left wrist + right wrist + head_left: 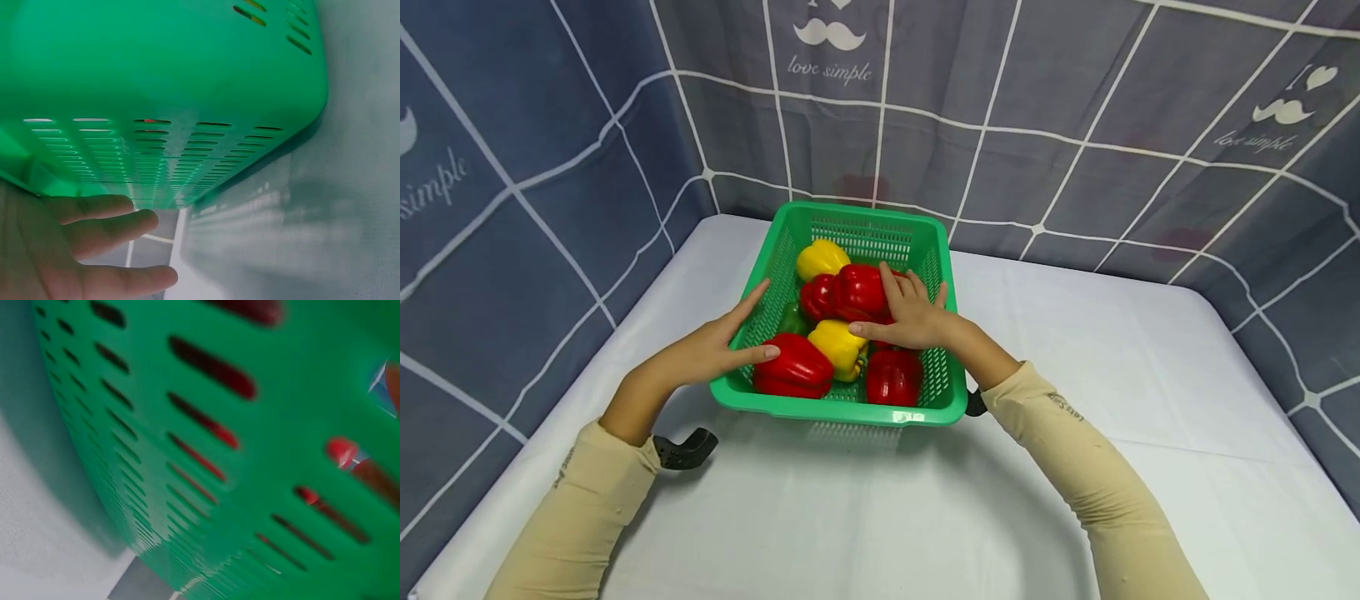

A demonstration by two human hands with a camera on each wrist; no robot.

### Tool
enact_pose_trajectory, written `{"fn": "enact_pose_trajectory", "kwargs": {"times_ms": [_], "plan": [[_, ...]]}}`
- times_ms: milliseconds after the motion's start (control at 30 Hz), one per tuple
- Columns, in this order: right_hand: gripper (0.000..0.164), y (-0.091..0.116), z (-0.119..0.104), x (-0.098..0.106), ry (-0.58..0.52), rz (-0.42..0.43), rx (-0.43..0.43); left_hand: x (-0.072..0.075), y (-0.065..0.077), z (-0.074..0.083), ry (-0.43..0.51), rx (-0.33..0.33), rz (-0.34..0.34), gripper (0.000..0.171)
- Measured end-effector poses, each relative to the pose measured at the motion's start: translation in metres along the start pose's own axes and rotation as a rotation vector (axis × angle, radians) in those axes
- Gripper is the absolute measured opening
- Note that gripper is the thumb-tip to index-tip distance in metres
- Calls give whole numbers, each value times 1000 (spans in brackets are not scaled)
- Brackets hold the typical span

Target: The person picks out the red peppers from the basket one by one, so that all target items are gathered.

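Note:
A green slotted plastic basket (842, 407) holds several bell peppers. My left hand (718, 343) is at its left rim, fingers stretched out, thumb over the red bell pepper (793, 367) in the front left corner; whether they touch is unclear. In the left wrist view, the spread fingers (119, 232) lie beside the basket's outer wall (162, 69). My right hand (910, 318) reaches over the right rim with straight, spread fingers above a red bell pepper (856, 292). The right wrist view shows mostly the basket's slotted side (150, 456), with red behind the slots.
Also in the basket are a yellow bell pepper (822, 259) at the back, another yellow bell pepper (838, 346) in the middle, a green pepper (793, 320) and a red bell pepper (893, 379) at front right. White cloth (865, 517) covers the table; a grey-blue checked curtain (940, 92) surrounds it.

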State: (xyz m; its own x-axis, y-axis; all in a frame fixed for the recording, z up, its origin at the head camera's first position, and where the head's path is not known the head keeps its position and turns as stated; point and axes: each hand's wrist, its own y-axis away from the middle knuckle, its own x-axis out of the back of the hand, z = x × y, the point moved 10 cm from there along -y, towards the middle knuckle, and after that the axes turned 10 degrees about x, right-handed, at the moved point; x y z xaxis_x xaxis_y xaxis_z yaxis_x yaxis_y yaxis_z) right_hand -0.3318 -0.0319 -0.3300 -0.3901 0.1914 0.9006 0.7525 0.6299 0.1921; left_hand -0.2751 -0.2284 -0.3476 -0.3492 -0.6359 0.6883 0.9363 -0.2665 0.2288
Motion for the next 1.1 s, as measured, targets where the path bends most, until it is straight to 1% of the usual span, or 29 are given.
{"fn": "enact_pose_trajectory", "kwargs": {"times_ms": [333,667,900,1100], "plan": [[100,-12,5,3,-49,35,40,-5,-1,2,18,0,-12,91],[92,-22,6,10,-128,159,114,-5,-3,4,16,-16,-8,92],[87,-26,0,17,-105,261,188,-2,-3,2,11,-18,7,92],[85,-28,0,18,-89,283,197,0,-1,0,8,-8,14,93]]}}
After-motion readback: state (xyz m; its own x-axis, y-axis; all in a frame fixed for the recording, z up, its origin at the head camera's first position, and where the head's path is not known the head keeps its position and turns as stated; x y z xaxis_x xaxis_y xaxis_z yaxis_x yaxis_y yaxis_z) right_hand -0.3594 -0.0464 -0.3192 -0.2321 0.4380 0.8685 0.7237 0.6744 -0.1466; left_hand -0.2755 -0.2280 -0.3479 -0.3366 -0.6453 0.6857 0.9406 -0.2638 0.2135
